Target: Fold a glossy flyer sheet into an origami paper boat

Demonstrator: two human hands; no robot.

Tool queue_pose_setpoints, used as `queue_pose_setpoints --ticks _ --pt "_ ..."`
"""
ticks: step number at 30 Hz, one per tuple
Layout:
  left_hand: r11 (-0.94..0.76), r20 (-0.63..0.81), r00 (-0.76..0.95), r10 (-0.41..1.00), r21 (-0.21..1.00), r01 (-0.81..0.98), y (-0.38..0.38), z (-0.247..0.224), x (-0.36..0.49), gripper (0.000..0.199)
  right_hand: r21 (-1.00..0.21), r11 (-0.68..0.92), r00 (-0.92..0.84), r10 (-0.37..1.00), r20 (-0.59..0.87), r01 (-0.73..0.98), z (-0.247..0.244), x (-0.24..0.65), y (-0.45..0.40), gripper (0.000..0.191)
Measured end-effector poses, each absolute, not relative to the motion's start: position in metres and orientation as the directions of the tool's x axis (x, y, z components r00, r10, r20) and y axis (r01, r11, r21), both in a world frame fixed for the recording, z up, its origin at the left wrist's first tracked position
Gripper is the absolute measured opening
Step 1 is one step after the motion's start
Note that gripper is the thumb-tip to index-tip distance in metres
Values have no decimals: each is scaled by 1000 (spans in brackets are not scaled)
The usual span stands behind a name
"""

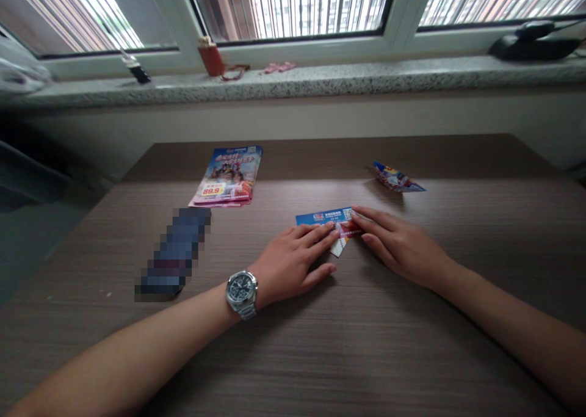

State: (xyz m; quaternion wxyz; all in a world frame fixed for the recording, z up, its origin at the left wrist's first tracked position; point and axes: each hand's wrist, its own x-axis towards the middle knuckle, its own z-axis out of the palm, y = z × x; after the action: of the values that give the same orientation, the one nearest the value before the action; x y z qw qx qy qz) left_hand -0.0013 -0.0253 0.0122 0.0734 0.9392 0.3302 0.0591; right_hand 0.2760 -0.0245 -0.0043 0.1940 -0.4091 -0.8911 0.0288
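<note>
A blue, white and red printed paper leaflet (320, 220), partly folded, lies on the wood-grain table (293, 350) between my hands. My left hand (293, 264), with a steel wristwatch (241, 293) on its wrist, presses its fingertips on the near edge of the paper. My right hand (398, 240) lies flat with its fingertips on the paper's right end. A corner of the paper is hidden under my fingers. Just beyond my right hand sits a folded paper boat (396, 179) made of similar printed paper.
A stack of colourful flyers (226, 176) lies at the far left of the table. To its near left is a pixelated, blurred object (174, 252). Behind the table, a granite windowsill (293, 81) holds a red cup, a pink item and a dark device.
</note>
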Motion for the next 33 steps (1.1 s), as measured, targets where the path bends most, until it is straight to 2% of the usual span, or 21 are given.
queue_pose_setpoints --ticks 4,12,22,33 --pt "-776 70 779 623 185 603 -24 10 0 63 -227 697 -643 716 270 680 -6 267 -28 53" --pt "-769 66 777 626 216 601 -28 12 5 64 -269 663 -649 745 152 699 -10 264 -29 62" --pt "-740 51 746 664 190 646 -35 18 3 60 -305 629 -627 770 119 715 -10 267 -29 63" --pt "-690 104 683 723 140 710 -36 24 5 56 -250 618 -616 782 96 745 -8 264 -30 60"
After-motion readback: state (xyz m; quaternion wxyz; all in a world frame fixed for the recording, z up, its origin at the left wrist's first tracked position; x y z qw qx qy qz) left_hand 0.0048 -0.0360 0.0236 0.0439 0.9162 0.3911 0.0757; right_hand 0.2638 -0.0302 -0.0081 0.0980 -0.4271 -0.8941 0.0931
